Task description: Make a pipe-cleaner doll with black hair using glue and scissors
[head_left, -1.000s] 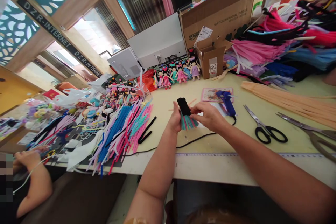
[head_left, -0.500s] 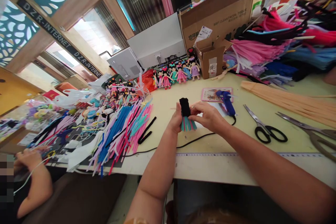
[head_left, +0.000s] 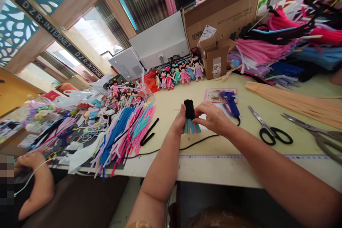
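Observation:
A small pipe-cleaner doll (head_left: 189,109) is held upright above the table, its black hair side towards me and a teal and pink striped skirt flaring below. My left hand (head_left: 179,122) is closed round its left side, thumb along the black part. On the other side my right hand (head_left: 211,117) pinches it near the waist with thumb and fingertips. The doll's far side is hidden. Behind my right hand lie a pink-edged picture card (head_left: 213,95) and a blue glue gun (head_left: 231,105). Two bent black pipe cleaners (head_left: 148,137) rest to the left.
Scissors with black handles (head_left: 275,134) and larger shears (head_left: 317,133) lie at right, near a peach pipe-cleaner bundle (head_left: 291,103). Finished dolls (head_left: 181,74) stand at the back beside a small carton (head_left: 214,60). A black cord (head_left: 199,144) crosses the table. A co-worker's hand (head_left: 33,158) is far left.
The doll has shifted very slightly to the right and turned a little in my hands. Both hands keep their hold, with the right fingers moved slightly.

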Available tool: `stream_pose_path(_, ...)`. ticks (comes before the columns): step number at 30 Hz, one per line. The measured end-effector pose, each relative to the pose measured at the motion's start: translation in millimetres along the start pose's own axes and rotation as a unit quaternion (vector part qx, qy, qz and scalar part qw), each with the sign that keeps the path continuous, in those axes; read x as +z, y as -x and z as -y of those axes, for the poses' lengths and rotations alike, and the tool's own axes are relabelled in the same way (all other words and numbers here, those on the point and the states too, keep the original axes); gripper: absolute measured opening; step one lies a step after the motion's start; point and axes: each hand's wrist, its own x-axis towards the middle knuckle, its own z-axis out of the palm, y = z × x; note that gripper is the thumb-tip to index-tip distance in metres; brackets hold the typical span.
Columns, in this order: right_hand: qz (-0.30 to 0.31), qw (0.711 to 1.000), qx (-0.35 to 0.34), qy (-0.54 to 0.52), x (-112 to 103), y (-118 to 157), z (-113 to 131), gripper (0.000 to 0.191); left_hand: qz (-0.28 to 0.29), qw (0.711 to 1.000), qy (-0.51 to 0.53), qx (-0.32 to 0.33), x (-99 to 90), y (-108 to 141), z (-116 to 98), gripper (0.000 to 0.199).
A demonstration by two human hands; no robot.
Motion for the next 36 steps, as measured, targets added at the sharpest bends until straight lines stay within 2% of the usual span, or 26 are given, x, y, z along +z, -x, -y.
stream_pose_path(8, -0.008, 1.000, -0.009, 0.007, -4.0, -0.7, 1.3, 0.020, 0.003, 0.996, -0.087, 0.017, -2.7, 4.0, -3.4, 0.039)
stream_pose_path(11, -0.043, 0.999, 0.000, 0.014, -9.8, -2.4, 3.6, 0.023, 0.010, 0.991, -0.129, 0.013, -2.0, 6.4, -5.9, 0.035)
stream_pose_path(14, -0.091, 0.995, -0.007, 0.040, -15.1, -4.1, 5.8, 0.025, 0.048, 0.986, -0.160, 0.006, -1.0, 8.5, -7.1, 0.035)
stream_pose_path(17, -0.111, 0.992, -0.015, 0.054, -17.2, -4.6, 6.8, 0.022, 0.077, 0.983, -0.168, 0.018, 0.6, 10.1, -8.2, 0.034)
stream_pose_path(27, -0.114, 0.993, -0.002, 0.020, -13.8, -3.6, 9.0, 0.016, 0.140, 0.969, -0.202, -0.022, -1.6, 10.7, -8.3, 0.047)
stream_pose_path(36, -0.093, 0.995, -0.015, -0.005, -15.7, -4.1, 7.3, 0.021, 0.138, 0.977, -0.165, -0.011, -0.7, 9.6, -5.5, 0.035)
